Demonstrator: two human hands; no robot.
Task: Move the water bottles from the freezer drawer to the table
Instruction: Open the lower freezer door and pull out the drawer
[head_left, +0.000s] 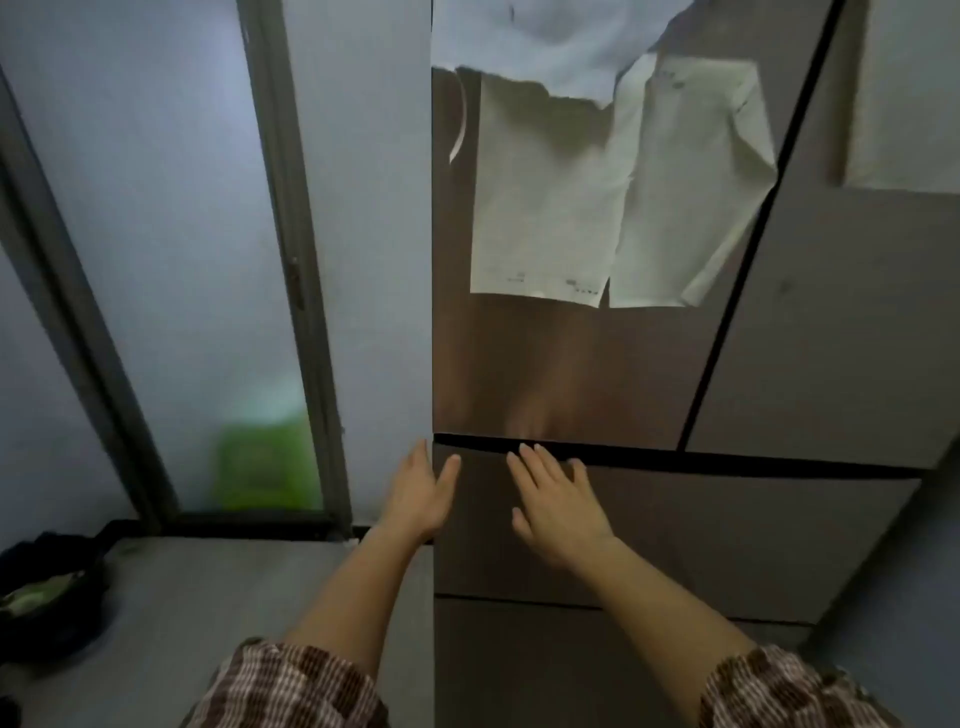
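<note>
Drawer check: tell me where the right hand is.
Head view, low centre: the right hand is over the upper freezer drawer front, fingertips at its top gap, just right of the left hand.

Head-worn view, forward and down, close to freezer drawer

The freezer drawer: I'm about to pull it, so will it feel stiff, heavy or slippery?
Probably stiff: the drawer sits fully shut. Its front looks smooth, with no handle showing, so flat palms may slip; the dark gap along its top edge, by the right hand, likely offers the only grip. Being wide, it may feel heavy.
</note>
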